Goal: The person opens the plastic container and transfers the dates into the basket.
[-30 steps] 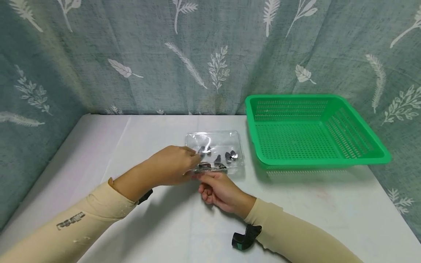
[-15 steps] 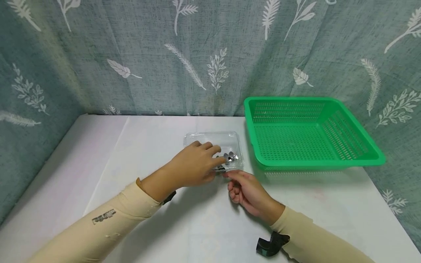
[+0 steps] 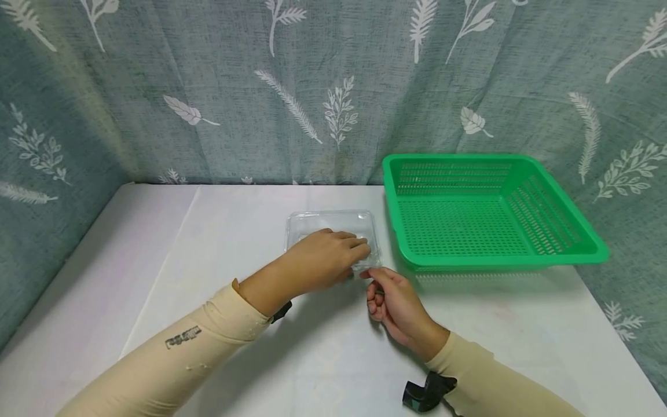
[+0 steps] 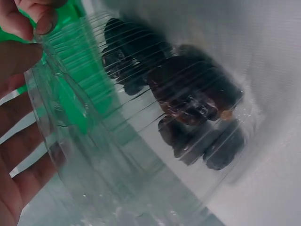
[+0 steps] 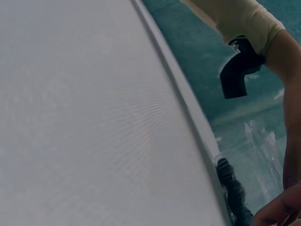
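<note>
A clear plastic clamshell box [image 3: 330, 220] lies on the white table, its lid down. Dark brown, wrinkled fruits like dates [image 4: 188, 89] show through the ribbed plastic in the left wrist view; from the head they are mostly covered by a hand. My left hand [image 3: 325, 258] reaches across the lid, fingers extended over it and thumb at the front edge. At the front right corner my right hand [image 3: 393, 301] pinches the rim between thumb and forefinger, with its other fingers curled underneath. In the left wrist view both hands' fingertips meet at that corner.
A green plastic basket [image 3: 495, 259] with slotted walls stands to the right of the box, near the back. Behind the table hangs a grey-green curtain [image 3: 219, 150] with white leaf prints. A black wrist camera [image 3: 429, 392] hangs from the right sleeve.
Both hands have slid right along the front of the box, from its left corner to its right corner. The left hand now covers more of the lid. The box stays in place.
</note>
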{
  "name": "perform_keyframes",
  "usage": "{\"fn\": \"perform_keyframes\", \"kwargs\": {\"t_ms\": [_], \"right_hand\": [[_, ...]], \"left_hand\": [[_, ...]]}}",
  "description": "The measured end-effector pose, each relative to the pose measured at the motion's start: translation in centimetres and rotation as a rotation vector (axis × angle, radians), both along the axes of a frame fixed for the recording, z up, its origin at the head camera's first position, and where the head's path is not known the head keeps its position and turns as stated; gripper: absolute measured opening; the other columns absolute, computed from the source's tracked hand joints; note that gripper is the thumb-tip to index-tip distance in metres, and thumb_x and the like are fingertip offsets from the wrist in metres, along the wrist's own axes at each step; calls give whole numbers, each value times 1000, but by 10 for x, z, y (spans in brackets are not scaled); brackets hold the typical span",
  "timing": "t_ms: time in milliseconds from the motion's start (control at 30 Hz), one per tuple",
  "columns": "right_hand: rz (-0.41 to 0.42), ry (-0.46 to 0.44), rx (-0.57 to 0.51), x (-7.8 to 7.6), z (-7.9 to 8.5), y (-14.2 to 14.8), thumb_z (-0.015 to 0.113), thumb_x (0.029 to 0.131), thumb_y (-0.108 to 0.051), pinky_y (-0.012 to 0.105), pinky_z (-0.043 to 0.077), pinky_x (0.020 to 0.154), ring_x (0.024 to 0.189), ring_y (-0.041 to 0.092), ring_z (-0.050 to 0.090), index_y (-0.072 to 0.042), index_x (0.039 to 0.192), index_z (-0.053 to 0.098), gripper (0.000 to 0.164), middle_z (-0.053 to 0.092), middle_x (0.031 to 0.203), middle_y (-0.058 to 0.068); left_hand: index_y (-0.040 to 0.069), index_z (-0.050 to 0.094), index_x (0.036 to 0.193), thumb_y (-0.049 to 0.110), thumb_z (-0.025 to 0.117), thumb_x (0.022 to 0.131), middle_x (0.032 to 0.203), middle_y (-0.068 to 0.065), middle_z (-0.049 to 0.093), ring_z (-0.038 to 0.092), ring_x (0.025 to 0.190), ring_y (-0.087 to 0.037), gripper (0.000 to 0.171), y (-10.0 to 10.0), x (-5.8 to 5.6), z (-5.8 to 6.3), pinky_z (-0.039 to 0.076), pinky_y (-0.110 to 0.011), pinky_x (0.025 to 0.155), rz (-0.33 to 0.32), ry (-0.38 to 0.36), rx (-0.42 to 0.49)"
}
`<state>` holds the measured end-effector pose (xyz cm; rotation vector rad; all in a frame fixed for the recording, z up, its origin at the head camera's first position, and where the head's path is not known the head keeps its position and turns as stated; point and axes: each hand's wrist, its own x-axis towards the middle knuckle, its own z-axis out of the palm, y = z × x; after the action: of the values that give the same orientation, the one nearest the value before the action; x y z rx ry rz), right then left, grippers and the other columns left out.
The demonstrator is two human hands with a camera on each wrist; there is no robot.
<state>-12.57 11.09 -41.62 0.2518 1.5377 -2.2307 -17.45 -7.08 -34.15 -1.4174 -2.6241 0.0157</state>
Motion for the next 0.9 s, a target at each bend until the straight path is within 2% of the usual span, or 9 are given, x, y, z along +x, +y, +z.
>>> {"fn": "perform_keyframes", "kwargs": {"t_ms": [200, 400, 567, 700, 800, 900], "right_hand": [[-21, 30, 22, 0, -4, -2, 46, 105, -19, 16, 34, 40, 45, 5, 45, -5, 102, 60, 20, 51, 62, -4], [-44, 57, 52, 1, -6, -4, 47, 105, -19, 16, 33, 40, 45, 4, 43, 2, 106, 59, 25, 49, 62, -4], [-37, 63, 61, 1, -6, -5, 49, 104, -18, 15, 32, 40, 45, 3, 42, 5, 107, 60, 26, 49, 62, -5], [-34, 51, 45, 3, -5, -4, 50, 102, -17, 16, 32, 39, 44, 3, 42, 5, 107, 61, 25, 49, 61, -5], [-36, 48, 41, 4, -5, -4, 52, 101, -16, 16, 32, 39, 44, 4, 41, 5, 105, 63, 24, 49, 61, -5], [-35, 57, 41, 5, -5, -3, 54, 100, -16, 16, 31, 39, 44, 4, 41, 4, 103, 64, 22, 49, 61, -4]], "left_hand": [[13, 61, 105, 12, 78, 82, 110, 1, 71, 69, 103, -20, 28, 1, 0, 1, 58, -37, 81, -33, 23, 17], [13, 63, 108, 13, 77, 84, 119, -3, 71, 69, 108, -20, 27, 0, 0, 5, 58, -37, 86, -11, -15, 15], [13, 65, 108, 4, 70, 85, 123, -5, 70, 69, 110, -22, 25, -4, 1, 13, 58, -37, 87, 8, -58, 65], [13, 66, 112, 3, 66, 87, 115, -3, 71, 70, 102, -22, 27, -9, -1, 19, 58, -36, 82, 4, 5, 104], [14, 66, 116, 7, 66, 89, 109, -2, 72, 70, 97, -21, 28, -14, -5, 24, 58, -35, 78, 25, 110, 133], [15, 68, 118, 11, 68, 91, 106, -2, 72, 71, 92, -22, 28, -20, -9, 29, 58, -36, 74, 79, 207, 169]]}}
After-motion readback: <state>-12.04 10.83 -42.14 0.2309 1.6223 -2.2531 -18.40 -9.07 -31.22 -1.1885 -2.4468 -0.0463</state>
